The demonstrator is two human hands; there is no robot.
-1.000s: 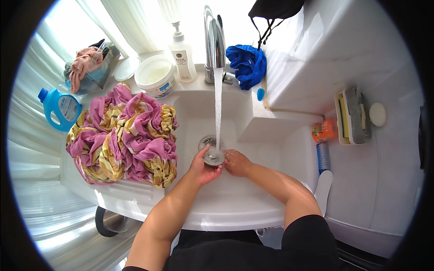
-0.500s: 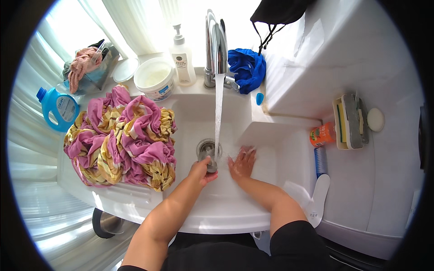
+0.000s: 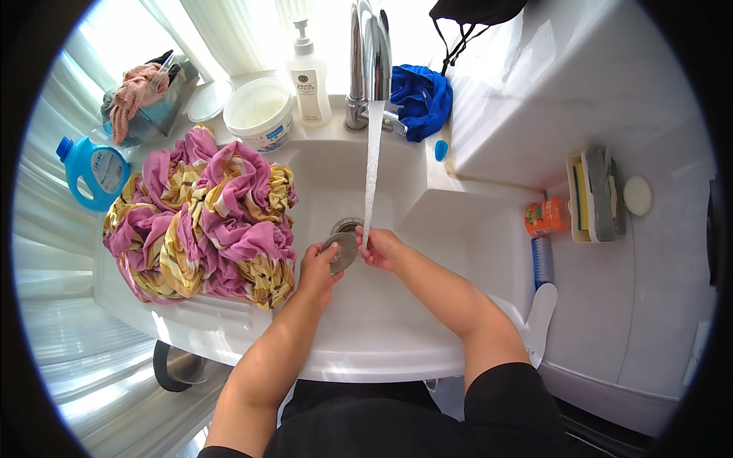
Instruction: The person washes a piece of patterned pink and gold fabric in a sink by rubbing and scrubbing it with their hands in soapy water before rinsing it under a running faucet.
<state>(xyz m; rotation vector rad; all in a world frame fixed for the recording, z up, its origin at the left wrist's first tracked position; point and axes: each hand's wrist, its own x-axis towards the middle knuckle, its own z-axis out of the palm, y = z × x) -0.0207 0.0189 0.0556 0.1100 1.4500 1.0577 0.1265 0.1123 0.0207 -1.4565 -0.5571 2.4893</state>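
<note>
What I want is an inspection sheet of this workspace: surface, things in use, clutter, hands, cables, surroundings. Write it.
Surface: white sink, drain partly visible.
Things in use: round grey disc, held near the drain; water stream running from the faucet.
Clutter: pink-and-yellow cloth heaped at left; white tub, pump bottle and blue cloth along the back.
Hands: left hand grips the disc; right hand is at the stream, contact with the disc unclear.
Cables: nothing seen.
Surroundings: pale curtain at left; sponge holder at right.
</note>
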